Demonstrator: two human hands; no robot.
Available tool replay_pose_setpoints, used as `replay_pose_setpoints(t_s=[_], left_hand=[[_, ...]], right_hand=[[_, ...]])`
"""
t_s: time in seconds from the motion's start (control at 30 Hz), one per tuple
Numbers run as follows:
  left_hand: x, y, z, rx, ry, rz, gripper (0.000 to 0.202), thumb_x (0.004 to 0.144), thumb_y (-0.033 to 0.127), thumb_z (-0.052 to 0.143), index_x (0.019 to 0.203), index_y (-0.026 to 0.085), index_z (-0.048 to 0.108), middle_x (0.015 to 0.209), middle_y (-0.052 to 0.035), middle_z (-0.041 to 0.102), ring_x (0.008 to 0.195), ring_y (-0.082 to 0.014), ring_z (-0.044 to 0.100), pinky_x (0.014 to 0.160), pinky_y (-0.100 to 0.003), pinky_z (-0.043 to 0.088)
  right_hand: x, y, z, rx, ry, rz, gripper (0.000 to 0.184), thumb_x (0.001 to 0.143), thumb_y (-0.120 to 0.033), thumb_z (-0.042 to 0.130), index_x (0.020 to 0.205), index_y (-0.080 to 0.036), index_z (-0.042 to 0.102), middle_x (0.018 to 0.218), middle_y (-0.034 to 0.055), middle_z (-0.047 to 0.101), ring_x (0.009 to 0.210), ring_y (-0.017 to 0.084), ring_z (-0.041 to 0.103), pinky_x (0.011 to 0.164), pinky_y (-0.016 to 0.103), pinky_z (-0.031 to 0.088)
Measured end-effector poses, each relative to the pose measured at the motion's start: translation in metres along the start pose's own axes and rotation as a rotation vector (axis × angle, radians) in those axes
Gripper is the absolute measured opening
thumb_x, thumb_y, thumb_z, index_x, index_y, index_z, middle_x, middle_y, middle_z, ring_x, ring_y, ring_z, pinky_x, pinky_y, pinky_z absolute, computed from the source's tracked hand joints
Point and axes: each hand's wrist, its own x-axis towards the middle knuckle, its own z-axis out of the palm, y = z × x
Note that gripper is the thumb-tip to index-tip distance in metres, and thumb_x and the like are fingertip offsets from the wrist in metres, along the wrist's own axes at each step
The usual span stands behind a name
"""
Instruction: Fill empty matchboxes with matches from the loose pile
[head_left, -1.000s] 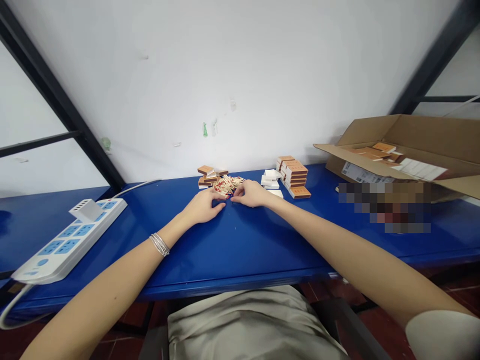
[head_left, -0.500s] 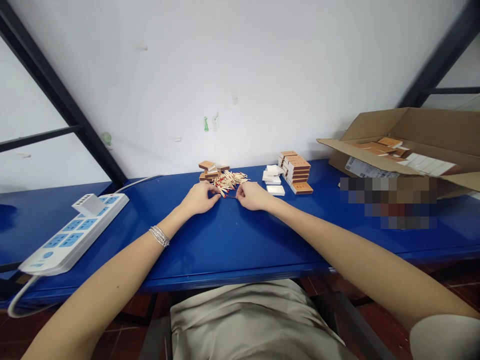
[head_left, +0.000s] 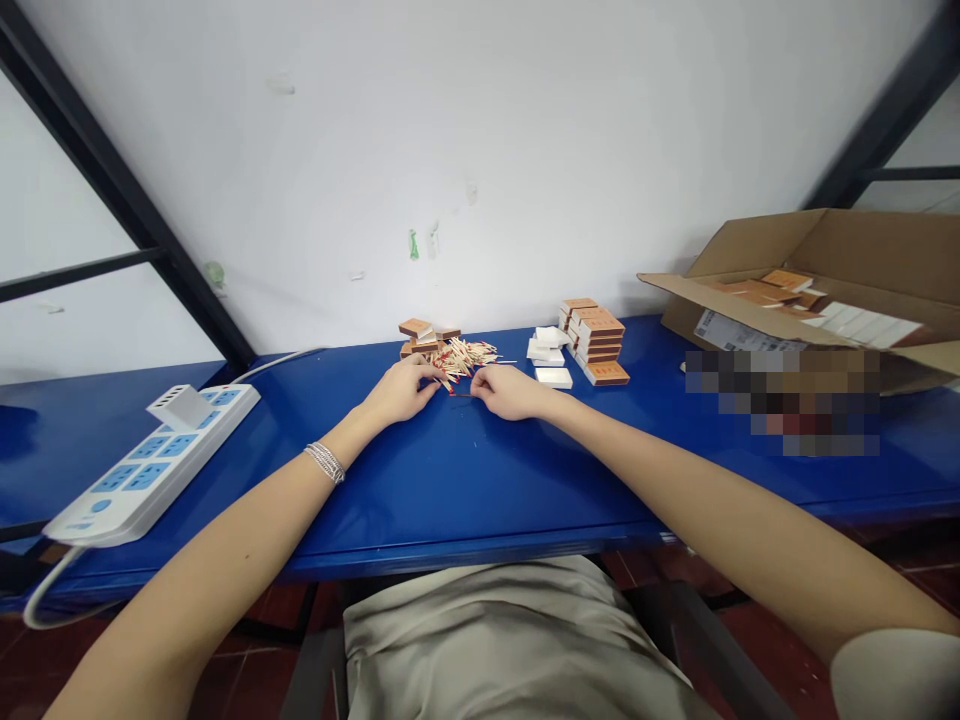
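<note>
My left hand [head_left: 401, 392] rests on the blue table with its fingertips at the near edge of a loose heap of red-tipped wooden matchsticks [head_left: 466, 358]. My right hand [head_left: 510, 392] lies just to the right, its fingers pinched on a thin matchstick [head_left: 461, 395] that spans the gap between my hands. Behind the heap on the left sits a small pile of brown matchboxes [head_left: 418, 338]. To the right are white matchbox trays [head_left: 551, 358] and a taller stack of brown matchboxes [head_left: 596, 340].
A white power strip [head_left: 150, 465] with blue sockets and a cable lies at the left of the blue table [head_left: 375, 500]. An open cardboard box [head_left: 795, 290] holding matchboxes stands at the right, with a pixelated patch [head_left: 780, 405] in front of it. A white wall rises behind.
The view has shifted slightly. My hands have drawn a little apart, and the matchstick between them shows more plainly.
</note>
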Motion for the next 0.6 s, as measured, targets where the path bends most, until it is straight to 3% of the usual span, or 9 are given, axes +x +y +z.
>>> replay_pose_setpoints(t_s=[0.27, 0.6], left_hand=[[0.0023, 0.0, -0.0002, 0.076, -0.004, 0.055, 0.016, 0.088, 0.026, 0.052, 0.093, 0.02, 0.066, 0.091, -0.006, 0.054, 0.082, -0.0197, 0.055, 0.075, -0.033, 0.046], [0.003, 0.0004, -0.0008, 0.061, -0.043, 0.076, 0.012, 0.088, 0.024, 0.05, 0.089, 0.019, 0.06, 0.095, -0.0071, 0.053, 0.089, -0.0211, 0.054, 0.081, -0.035, 0.045]], right_hand=[[-0.0015, 0.0009, -0.0002, 0.044, 0.069, -0.074, 0.012, 0.077, -0.012, 0.054, 0.081, -0.016, 0.065, 0.08, 0.0044, 0.07, 0.071, 0.014, 0.06, 0.066, 0.021, 0.04], [0.0006, 0.0035, 0.002, 0.092, 0.163, -0.069, 0.011, 0.077, -0.013, 0.058, 0.084, -0.017, 0.065, 0.076, 0.0015, 0.068, 0.067, 0.012, 0.058, 0.064, 0.021, 0.039]])
